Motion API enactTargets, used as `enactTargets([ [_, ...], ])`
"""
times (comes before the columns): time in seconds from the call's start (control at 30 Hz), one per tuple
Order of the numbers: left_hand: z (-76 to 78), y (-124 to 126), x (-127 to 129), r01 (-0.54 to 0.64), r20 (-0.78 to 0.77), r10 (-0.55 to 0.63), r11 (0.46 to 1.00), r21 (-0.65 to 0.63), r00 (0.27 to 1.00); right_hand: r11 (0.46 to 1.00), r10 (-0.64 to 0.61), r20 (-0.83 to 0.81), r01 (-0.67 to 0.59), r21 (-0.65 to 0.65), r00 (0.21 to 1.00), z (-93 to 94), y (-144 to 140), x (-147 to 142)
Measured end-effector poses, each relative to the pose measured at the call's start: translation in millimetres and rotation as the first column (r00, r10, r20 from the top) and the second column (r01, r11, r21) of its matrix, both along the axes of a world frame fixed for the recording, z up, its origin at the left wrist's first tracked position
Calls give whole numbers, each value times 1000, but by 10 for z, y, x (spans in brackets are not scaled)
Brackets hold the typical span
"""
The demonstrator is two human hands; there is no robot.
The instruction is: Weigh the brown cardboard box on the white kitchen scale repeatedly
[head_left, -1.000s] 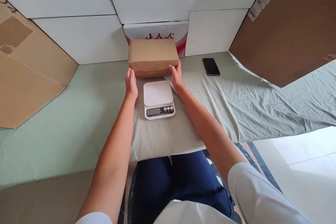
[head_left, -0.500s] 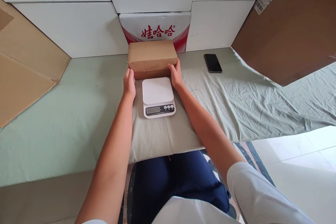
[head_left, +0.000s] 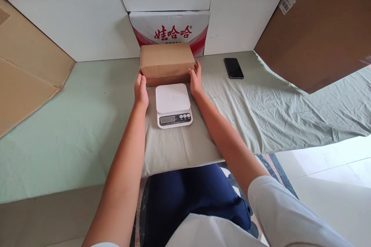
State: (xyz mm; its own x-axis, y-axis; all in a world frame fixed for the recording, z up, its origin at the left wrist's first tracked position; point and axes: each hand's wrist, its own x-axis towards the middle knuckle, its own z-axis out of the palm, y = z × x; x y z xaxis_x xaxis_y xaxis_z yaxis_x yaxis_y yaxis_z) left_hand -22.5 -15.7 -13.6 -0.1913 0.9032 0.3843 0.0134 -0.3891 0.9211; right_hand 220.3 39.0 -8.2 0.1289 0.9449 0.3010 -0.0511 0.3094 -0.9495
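Note:
A closed brown cardboard box (head_left: 167, 58) rests on the cloth-covered table, right in front of the red-and-white printed carton. My left hand (head_left: 141, 89) is at its front left corner, thumb up, with the other fingers partly hidden along the side. At the front right corner, my right hand (head_left: 196, 79) has its thumb near the edge and its fingers along the right side. Both hands hold the box between them. Between my wrists, just nearer to me than the box, lies a white kitchen scale (head_left: 173, 104); its small display looks blank.
A black phone (head_left: 233, 68) lies right of the box. Behind stands the printed carton (head_left: 171, 21) against white panels (head_left: 240, 27). Large cardboard pieces flank the table at left (head_left: 31, 69) and right (head_left: 321, 34). Green cloth (head_left: 81, 123) covers the table to its front edge.
My right thumb has slid from the box's front face toward its right corner, and the right fingers look a little looser. The whole view has shifted slightly; box and scale stay in place.

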Motion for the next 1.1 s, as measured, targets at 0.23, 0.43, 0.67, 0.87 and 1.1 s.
enactTargets([
  [0.23,100,-32,120,-96,-72,96,995,7,993,998,64,51,-64,6,997,72,-119,-24],
  [0.43,98,-7,146,-71,-26,70,997,-11,997,997,76,76,-75,-11,994,105,-172,-56],
  [0.67,292,-201,149,-14,-78,19,998,63,997,995,101,5,-101,14,995,325,-267,-38],
  [0.87,662,-906,227,72,-147,-41,975,213,988,974,176,53,-182,135,983,740,-935,139],
  [1.1,461,-1685,338,62,-158,-48,995,82,986,989,144,-9,-143,38,990,574,-1654,237],
])
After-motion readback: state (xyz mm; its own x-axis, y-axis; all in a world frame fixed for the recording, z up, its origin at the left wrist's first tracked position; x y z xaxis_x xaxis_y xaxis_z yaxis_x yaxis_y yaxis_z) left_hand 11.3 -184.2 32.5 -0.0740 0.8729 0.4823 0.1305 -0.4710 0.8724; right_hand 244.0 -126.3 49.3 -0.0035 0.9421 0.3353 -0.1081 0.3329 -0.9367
